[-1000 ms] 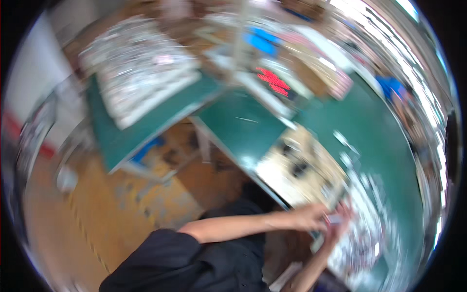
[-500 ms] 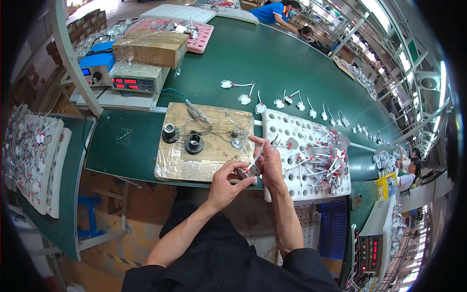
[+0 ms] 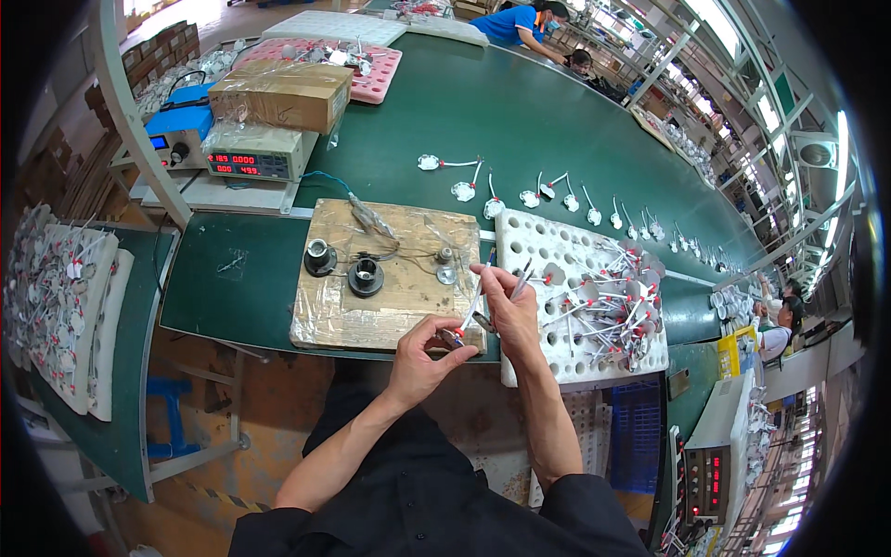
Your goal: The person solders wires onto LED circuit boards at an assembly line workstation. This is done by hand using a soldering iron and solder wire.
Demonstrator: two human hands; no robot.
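Over the front edge of a wooden board (image 3: 408, 320), my left hand (image 3: 419, 364) pinches a small round part (image 3: 450, 338) with a red collar and a white cable (image 3: 473, 302). The cable rises toward my right hand (image 3: 516, 316), whose fingers are closed beside its upper end. A slim, pointed metal tool (image 3: 522, 278) pokes out of the right hand; its exact kind is unclear. A dark metal piece (image 3: 484, 322) shows below those fingers, perhaps part of the same tool. Two black round sockets (image 3: 367, 277) and a small metal fitting (image 3: 446, 274) sit on the board.
At right, a white foam tray (image 3: 522, 367) bears many cabled parts. More such parts (image 3: 465, 191) lie along the green bench (image 3: 399, 121). Back left are a meter (image 3: 249, 165) and a carton (image 3: 278, 97). A person in blue (image 3: 506, 26) is at the far side.
The cabled part and my left hand have shifted slightly left and down. My right hand has turned a little, its fingers drawn closer around the tool and cable end.
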